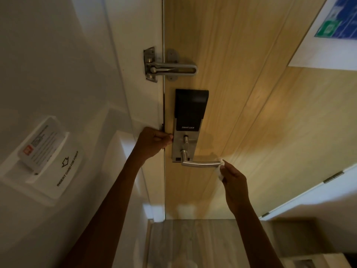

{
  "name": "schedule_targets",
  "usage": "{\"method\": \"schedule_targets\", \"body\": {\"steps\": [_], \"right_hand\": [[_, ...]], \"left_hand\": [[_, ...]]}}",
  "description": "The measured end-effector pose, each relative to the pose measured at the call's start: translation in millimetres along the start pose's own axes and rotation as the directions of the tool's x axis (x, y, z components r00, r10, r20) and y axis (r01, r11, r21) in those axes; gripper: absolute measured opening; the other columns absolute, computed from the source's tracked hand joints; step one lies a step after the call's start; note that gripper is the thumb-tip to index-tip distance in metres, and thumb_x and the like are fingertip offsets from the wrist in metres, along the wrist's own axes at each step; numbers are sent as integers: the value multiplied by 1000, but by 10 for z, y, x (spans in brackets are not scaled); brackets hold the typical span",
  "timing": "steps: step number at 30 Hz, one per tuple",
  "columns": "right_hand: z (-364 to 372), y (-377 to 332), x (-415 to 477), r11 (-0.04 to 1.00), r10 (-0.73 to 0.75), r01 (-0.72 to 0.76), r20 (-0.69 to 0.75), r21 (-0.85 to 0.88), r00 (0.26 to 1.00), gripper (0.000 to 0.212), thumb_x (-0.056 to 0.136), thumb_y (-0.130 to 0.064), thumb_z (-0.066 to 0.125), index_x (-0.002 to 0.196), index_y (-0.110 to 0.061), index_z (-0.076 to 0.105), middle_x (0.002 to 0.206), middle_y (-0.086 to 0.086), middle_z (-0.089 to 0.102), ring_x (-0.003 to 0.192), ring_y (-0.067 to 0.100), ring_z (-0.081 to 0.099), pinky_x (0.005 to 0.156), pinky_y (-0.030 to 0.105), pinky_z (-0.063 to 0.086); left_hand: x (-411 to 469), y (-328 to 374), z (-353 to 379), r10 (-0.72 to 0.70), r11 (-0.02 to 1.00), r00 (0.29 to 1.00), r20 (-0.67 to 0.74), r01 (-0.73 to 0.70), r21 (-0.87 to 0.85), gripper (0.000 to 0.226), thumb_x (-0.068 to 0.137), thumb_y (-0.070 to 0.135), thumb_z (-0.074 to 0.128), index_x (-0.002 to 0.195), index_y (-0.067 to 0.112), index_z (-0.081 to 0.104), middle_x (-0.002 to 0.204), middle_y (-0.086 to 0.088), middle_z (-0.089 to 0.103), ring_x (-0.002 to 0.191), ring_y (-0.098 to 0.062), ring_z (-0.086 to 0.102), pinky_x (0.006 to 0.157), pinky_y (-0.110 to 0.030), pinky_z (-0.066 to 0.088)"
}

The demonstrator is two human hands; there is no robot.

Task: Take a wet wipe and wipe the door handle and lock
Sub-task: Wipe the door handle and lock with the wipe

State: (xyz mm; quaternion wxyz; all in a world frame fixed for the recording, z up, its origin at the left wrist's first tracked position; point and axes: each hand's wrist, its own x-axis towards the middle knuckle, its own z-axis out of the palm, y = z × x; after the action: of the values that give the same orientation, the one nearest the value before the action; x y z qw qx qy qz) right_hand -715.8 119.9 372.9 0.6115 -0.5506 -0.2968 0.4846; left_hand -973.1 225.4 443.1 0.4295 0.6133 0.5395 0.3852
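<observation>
"smart lock" in white letters on the black panel of the door lock. "insert card for power" with an arrow outline on the white wall card holder. card in the holder: print too small to read. poster on the door: unreadable.

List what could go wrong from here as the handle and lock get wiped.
1. The wet wipe touches only the lever handle's free end; the neck near the smart lock could get skipped.
2. Pressing down there may turn the lever and unlatch the door.
3. The left hand sits at the door edge by the frame, where fingers could get pinched.
</observation>
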Motion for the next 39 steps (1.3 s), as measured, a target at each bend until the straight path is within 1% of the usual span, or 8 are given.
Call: {"method": "schedule_targets", "body": {"steps": [5,10,12,16,20,26,31,39], "right_hand": [[2,-166,-94,952,-163,132,-95,-275,982,24,87,-8,67,110,-10,72,105,4,74,91,9,69,71,17,53],[250,-446,57,732,-343,288,31,-618,939,16,85,-24,71,100,-21,76,92,-11,75,78,-4,67,72,17,53],[454,-458,137,634,-281,250,84,-732,956,11,83,-26,72,93,-23,77,87,-8,76,69,-4,66,66,12,49],[752,-320,271,476,-169,79,-3,-876,986,15,83,-37,69,89,-26,76,90,-7,74,88,15,66,88,33,42],[927,-272,340,408,-134,-73,-139,-910,981,17,78,-30,68,90,-18,69,85,1,70,87,22,63,85,37,33],[1113,-305,303,445,-73,-178,-234,-877,969,32,80,-31,72,105,-14,61,100,5,69,97,25,62,94,40,34],[1148,-288,309,599,-48,-181,-260,-780,964,30,79,-20,71,108,-20,61,105,1,68,97,23,61,95,41,30],[1122,-381,460,614,227,-324,-233,-720,946,61,71,-32,78,122,-13,52,115,6,64,112,30,55,101,49,29]], "left_hand": [[-10,2,4,10,1000,1000,5,-10,-10,19,83,21,71,95,7,76,89,-15,76,87,-28,72,86,-50,57],[-30,26,13,0,997,1000,-4,-1,-73,20,84,15,70,99,2,74,92,-20,75,90,-33,72,88,-51,57],[-50,22,32,-14,995,1000,-21,12,-98,18,84,13,70,97,2,74,92,-21,75,90,-34,72,88,-51,56],[-65,-10,55,-47,990,998,-30,42,-135,10,81,19,73,89,13,76,91,-15,76,90,-30,73,91,-52,55],[-72,-7,61,-55,988,998,-36,49,-146,4,81,23,73,83,22,76,87,-10,77,88,-25,73,91,-49,56],[-73,-9,70,-35,995,998,-47,31,-92,20,83,25,71,94,9,76,87,-8,77,85,-18,73,87,-42,58],[-59,-29,65,-45,992,998,-44,39,-117,19,81,23,73,94,9,76,89,-11,77,87,-22,73,90,-45,57],[-45,-38,60,-66,993,996,-53,61,-98,16,80,26,74,90,14,76,89,-8,77,89,-20,73,92,-48,55]]}}
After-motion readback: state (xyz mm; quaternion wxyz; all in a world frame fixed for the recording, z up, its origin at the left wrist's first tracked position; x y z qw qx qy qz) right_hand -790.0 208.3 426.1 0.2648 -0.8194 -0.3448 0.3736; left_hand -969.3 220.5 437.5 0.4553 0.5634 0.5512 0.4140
